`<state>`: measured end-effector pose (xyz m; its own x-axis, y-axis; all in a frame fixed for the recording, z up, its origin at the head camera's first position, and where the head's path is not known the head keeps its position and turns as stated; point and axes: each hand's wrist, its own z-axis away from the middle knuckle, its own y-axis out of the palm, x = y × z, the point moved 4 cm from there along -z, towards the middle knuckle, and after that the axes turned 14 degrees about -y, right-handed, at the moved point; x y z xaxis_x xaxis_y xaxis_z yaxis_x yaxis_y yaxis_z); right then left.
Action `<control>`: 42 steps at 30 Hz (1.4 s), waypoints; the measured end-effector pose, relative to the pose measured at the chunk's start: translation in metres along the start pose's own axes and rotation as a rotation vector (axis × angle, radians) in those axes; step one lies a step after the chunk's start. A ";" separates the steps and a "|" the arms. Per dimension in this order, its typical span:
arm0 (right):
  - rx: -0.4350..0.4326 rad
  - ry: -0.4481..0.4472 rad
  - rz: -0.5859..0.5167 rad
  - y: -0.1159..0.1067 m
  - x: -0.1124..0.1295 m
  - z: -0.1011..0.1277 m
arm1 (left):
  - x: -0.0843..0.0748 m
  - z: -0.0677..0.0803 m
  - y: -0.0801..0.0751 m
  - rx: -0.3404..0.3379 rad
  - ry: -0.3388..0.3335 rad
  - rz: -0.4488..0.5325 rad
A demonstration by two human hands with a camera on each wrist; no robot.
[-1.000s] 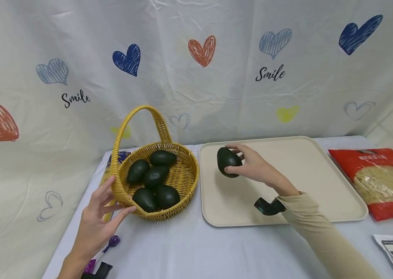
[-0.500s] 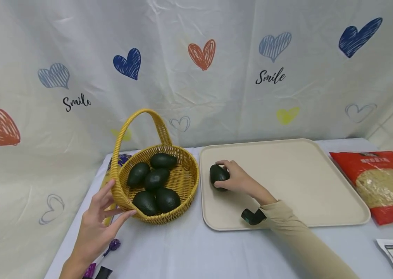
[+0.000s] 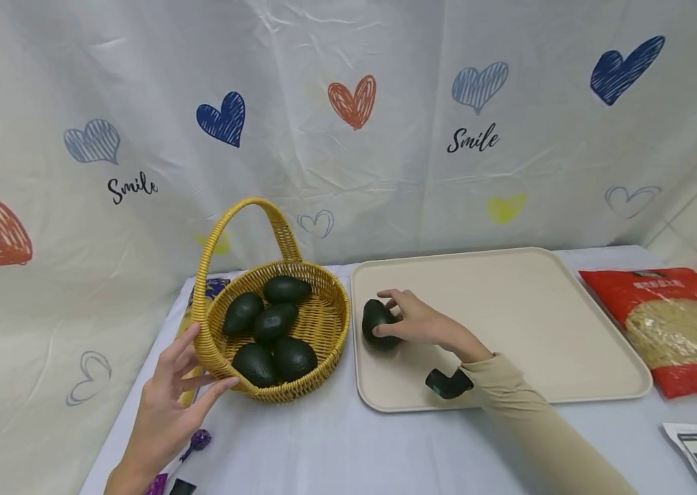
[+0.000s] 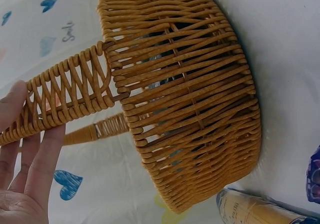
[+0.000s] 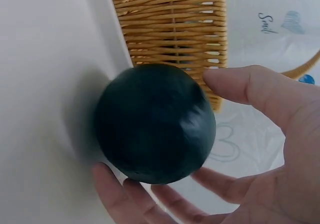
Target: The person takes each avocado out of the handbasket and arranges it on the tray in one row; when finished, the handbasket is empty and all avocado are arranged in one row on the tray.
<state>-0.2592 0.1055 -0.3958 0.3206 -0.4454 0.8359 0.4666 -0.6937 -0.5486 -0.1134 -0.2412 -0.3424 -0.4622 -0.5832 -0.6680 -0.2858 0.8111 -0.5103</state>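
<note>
While left hand [image 3: 166,402] grips basket [image 3: 322,320], right hand [image 3: 419,321] curls round 1 avocado [image 3: 376,323] near left tray edge [image 3: 355,357].

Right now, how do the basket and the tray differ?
The basket is round, yellow and woven; the tray is rectangular, beige and smooth. The basket has a tall handle; the tray has none. The basket is deep, the tray shallow. Both rest on the white tablecloth.

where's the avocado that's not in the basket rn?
Head view: the avocado is in the right hand, at the left end of the beige tray, just right of the yellow basket.
</note>
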 end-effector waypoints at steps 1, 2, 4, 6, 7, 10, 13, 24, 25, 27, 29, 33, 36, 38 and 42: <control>0.005 -0.007 -0.005 0.001 0.000 -0.001 | 0.000 0.000 0.000 -0.001 0.004 0.004; 0.010 -0.009 -0.015 0.002 0.001 -0.001 | 0.001 0.001 0.000 -0.003 0.004 0.005; 0.022 -0.010 -0.034 0.005 0.001 -0.002 | 0.002 0.001 0.000 -0.005 0.003 0.008; 0.034 -0.011 -0.055 0.007 0.000 -0.003 | 0.002 0.002 0.001 -0.003 0.001 0.009; 0.037 -0.012 -0.061 0.008 -0.001 -0.003 | 0.003 0.002 0.001 -0.004 0.000 0.004; 0.045 -0.039 -0.086 0.011 -0.001 -0.005 | 0.003 0.001 0.001 -0.007 0.008 0.006; 0.032 -0.047 -0.131 0.012 0.000 -0.005 | 0.002 -0.001 0.001 -0.008 0.004 0.002; -0.123 0.030 -0.057 0.005 -0.004 -0.004 | -0.002 -0.002 -0.001 0.007 -0.038 -0.017; -0.133 0.038 -0.026 0.005 -0.005 -0.004 | -0.001 -0.001 -0.001 0.008 -0.038 -0.016; -0.129 0.054 -0.015 0.006 -0.005 -0.005 | -0.001 -0.001 -0.001 0.008 -0.037 -0.014; -0.100 0.063 -0.027 0.007 -0.004 -0.005 | -0.001 -0.001 -0.001 0.007 -0.033 -0.012; -0.034 0.091 -0.082 0.011 -0.002 -0.004 | 0.000 -0.001 0.001 0.006 -0.024 -0.008; -0.020 0.065 -0.057 0.012 0.001 -0.005 | 0.001 -0.001 0.002 0.005 -0.004 0.008; -0.015 0.021 -0.035 0.014 0.004 -0.007 | 0.002 -0.001 0.002 0.002 0.006 0.018; -0.015 -0.033 -0.002 0.018 0.008 -0.011 | 0.002 0.000 0.002 -0.002 0.017 0.034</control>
<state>-0.2574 0.0838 -0.3988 0.3469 -0.4249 0.8362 0.4554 -0.7031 -0.5462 -0.1152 -0.2408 -0.3447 -0.4861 -0.5544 -0.6756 -0.2713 0.8306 -0.4864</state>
